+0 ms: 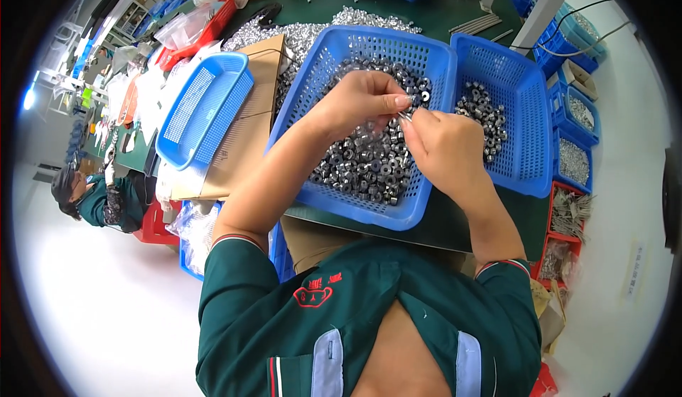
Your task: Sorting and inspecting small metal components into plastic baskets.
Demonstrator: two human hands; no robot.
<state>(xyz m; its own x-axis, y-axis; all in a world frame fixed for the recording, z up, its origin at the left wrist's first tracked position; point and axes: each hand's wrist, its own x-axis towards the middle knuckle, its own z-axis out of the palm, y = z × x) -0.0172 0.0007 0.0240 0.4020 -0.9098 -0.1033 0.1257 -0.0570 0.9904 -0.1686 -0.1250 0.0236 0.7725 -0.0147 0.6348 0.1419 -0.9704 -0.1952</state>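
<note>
Both my hands meet over a large blue plastic basket (408,218) filled with small shiny metal ring-shaped pieces (376,169). My left hand (362,102) is closed, its thumb and forefinger pinched together. Fingertip to fingertip with it, my right hand (451,145) is closed too, the thumb pressed against curled fingers. A thin sliver of shiny metal (405,116) shows between the two hands; its kind cannot be made out. To the right, touching the large basket, a second blue basket (522,105) holds a smaller heap of similar metal pieces (479,109).
Left of the baskets, an empty shallow blue basket (202,113) rests on cardboard (245,137). Behind lies a wide pile of bright metal parts (369,19) on the green table. Metal rods (476,24) lie at the back right. Further left, a person (106,198) sits.
</note>
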